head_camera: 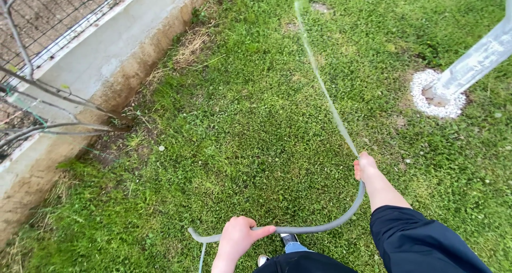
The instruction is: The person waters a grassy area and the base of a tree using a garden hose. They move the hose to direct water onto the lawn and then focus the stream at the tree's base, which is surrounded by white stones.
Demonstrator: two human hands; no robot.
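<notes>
- Nearest the camera, the left hand is curled shut around a slim grey rubber garden hose, thumb lying along it; just left of this grip the hose bends and drops toward the ground.
- A grey shoe shows between the dark trouser legs, under the hose.
- From the left hand the hose arcs rightward and up to the right hand, which is closed over the hose end, the dark sleeve pushed back on the forearm.
- A thin stream of water leaves the right hand and shoots up the picture, across the short green lawn, fading to spray near the far edge.
- Judged from this, watering is under way: the water is running and reaching the far grass. No part of the grass looks clearly wet or puddled, so I cannot tell how much has been covered or remains.
- To the right stands a pale leaning post set in a ring of white gravel.
- Along the left runs a low concrete kerb with a wire fence above it and bare branches across it.
</notes>
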